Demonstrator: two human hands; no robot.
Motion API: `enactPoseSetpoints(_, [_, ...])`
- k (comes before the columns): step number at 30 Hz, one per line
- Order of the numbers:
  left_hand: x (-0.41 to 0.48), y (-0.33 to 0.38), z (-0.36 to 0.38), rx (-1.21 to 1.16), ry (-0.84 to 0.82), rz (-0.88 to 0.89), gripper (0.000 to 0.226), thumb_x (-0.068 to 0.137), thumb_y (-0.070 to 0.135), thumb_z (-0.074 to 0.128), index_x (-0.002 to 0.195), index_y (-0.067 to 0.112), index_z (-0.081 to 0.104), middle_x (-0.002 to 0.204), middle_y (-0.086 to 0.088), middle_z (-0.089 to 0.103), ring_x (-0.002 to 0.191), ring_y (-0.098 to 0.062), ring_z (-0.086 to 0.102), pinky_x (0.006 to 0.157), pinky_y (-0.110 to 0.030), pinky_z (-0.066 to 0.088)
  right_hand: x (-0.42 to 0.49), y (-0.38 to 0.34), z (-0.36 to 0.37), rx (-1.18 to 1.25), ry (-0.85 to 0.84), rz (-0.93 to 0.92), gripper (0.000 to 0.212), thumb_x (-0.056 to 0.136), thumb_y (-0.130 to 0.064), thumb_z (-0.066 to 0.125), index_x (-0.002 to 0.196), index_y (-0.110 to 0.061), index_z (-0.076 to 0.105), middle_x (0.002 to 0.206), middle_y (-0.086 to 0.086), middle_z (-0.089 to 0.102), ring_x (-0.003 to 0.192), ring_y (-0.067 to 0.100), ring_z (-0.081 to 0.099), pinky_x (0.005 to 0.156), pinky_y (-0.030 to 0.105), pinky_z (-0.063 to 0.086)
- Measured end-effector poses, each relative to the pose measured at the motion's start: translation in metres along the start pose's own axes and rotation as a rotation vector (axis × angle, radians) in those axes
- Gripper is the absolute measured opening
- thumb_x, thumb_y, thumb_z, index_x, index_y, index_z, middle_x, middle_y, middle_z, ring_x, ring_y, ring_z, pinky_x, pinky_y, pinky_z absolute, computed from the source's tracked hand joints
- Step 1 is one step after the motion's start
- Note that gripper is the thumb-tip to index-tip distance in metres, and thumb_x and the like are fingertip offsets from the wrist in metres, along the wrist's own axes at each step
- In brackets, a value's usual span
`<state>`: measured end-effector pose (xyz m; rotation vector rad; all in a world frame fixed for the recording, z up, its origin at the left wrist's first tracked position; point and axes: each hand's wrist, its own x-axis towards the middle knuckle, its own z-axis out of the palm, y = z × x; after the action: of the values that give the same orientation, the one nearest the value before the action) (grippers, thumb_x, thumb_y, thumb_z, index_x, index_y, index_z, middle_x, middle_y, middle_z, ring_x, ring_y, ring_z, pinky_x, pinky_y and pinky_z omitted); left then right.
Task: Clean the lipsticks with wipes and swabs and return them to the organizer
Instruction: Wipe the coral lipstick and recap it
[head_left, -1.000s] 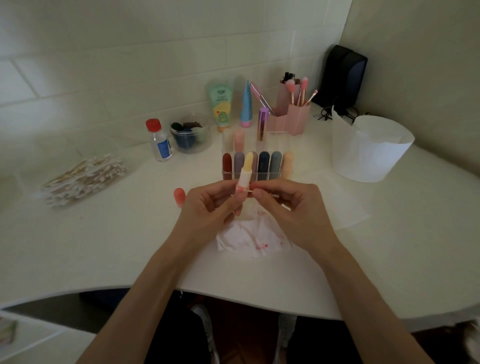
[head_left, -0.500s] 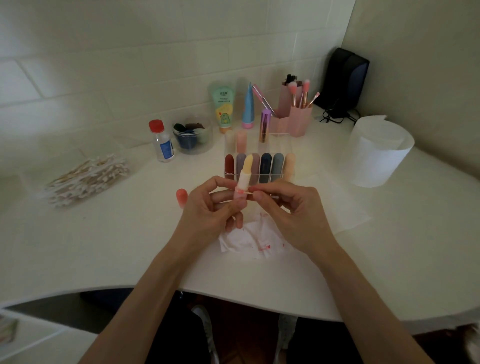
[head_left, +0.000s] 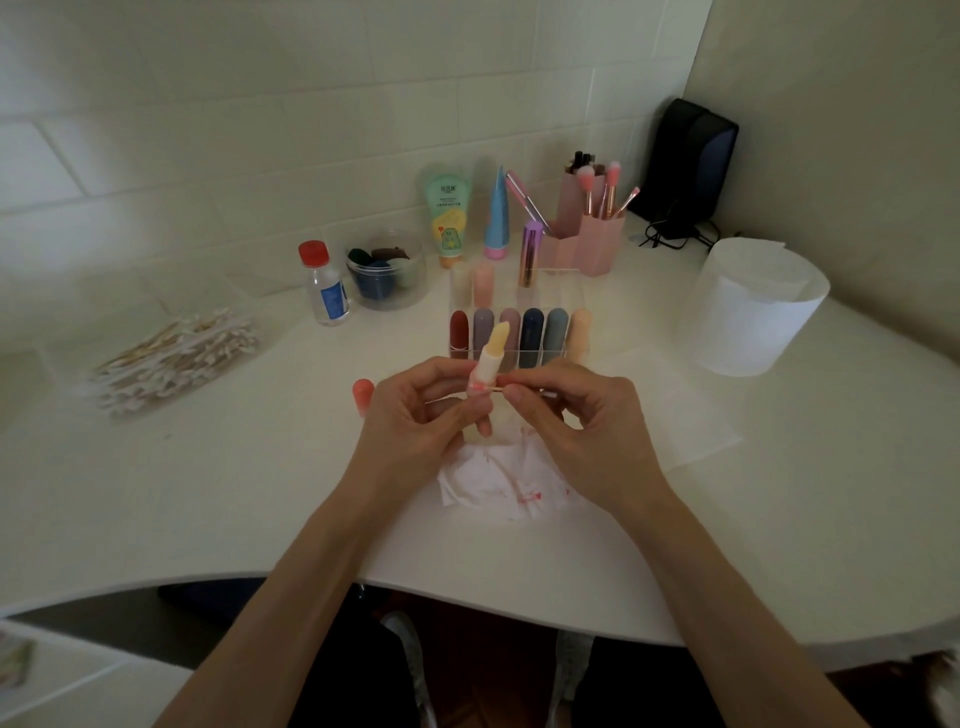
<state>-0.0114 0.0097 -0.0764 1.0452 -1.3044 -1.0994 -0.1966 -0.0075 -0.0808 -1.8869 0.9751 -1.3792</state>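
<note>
My left hand grips an uncapped lipstick with a pale yellow tip, held upright above the table. My right hand pinches a thin cotton swab whose tip touches the lipstick's collar, where pink residue shows. Its pink cap stands on the table just left of my left hand. Under my hands lies a crumpled white wipe stained red. Behind them the clear organizer holds several capped lipsticks in a row.
A pile of cotton swabs lies at the left. A red-capped bottle, a clear tub, two tubes, a pink brush holder and a roll of white wipes stand behind and to the right. A flat wipe sheet lies under my right hand.
The swab tip has stayed at the lipstick's collar while my fingers shifted slightly around it. The view has tilted a little.
</note>
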Motion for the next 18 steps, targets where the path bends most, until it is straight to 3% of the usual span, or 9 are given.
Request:
enactPoseSetpoints(3, [-0.0001,0.0011,0.0005,0.03,-0.023,0.02,0.029,0.092,0.018,0.067,0.12,0.01,0.07,0.092,-0.013,0.074,0.072,-0.02,0.069,0.06,-0.037,0.047,0.0,0.0007,-0.0003,-0.024,0.007,-0.012,0.019,0.094,-0.011,0.072,0.11,-0.018,0.077,0.092,-0.001,0.075,0.08,0.022,0.067,0.073,0.043,0.054])
enactPoseSetpoints(7, [-0.0016,0.0049,0.0025,0.073,-0.11,0.052,0.032,0.097,0.024,0.055,0.123,0.011,0.067,0.074,0.003,0.069,0.059,-0.016,0.062,0.058,-0.03,0.048,0.0,-0.0009,-0.0006,-0.02,0.018,-0.037,0.019,0.095,-0.016,0.07,0.111,-0.022,0.076,0.096,-0.007,0.076,0.082,0.021,0.068,0.072,0.043,0.055])
enactPoseSetpoints(10, [-0.0017,0.0037,0.0013,0.048,-0.145,0.05,0.035,0.101,0.021,0.049,0.13,0.008,0.064,0.069,-0.002,0.061,0.058,-0.019,0.054,0.057,-0.03,0.045,0.0004,-0.0013,0.0,-0.019,0.019,-0.044,0.017,0.094,-0.021,0.069,0.11,-0.023,0.075,0.098,-0.014,0.075,0.081,0.02,0.067,0.071,0.042,0.054])
enactPoseSetpoints(13, [-0.0017,0.0019,0.0032,0.051,-0.138,0.036,0.039,0.097,0.025,0.056,0.135,0.015,0.063,0.067,-0.004,0.058,0.058,-0.021,0.047,0.056,-0.029,0.042,0.0002,0.0005,-0.0004,-0.031,0.023,-0.051,0.016,0.095,-0.02,0.069,0.11,-0.022,0.076,0.095,-0.009,0.075,0.078,0.021,0.066,0.069,0.042,0.054])
enactPoseSetpoints(16, [-0.0018,0.0016,0.0039,0.009,-0.103,0.046,0.036,0.091,0.02,0.066,0.127,0.016,0.068,0.068,-0.017,0.054,0.057,-0.023,0.044,0.054,-0.027,0.039,-0.0013,0.0003,0.0018,-0.022,0.01,-0.05,0.017,0.095,-0.013,0.07,0.11,-0.019,0.076,0.094,-0.004,0.075,0.077,0.022,0.066,0.068,0.042,0.053])
enactPoseSetpoints(18, [-0.0015,0.0017,0.0025,-0.002,-0.07,0.057,0.038,0.089,0.015,0.068,0.127,0.012,0.066,0.076,-0.007,0.066,0.053,-0.017,0.051,0.053,-0.023,0.043,-0.0017,-0.0005,0.0043,-0.027,0.003,-0.05,0.017,0.095,-0.013,0.07,0.11,-0.017,0.077,0.095,-0.003,0.076,0.078,0.022,0.066,0.068,0.041,0.053])
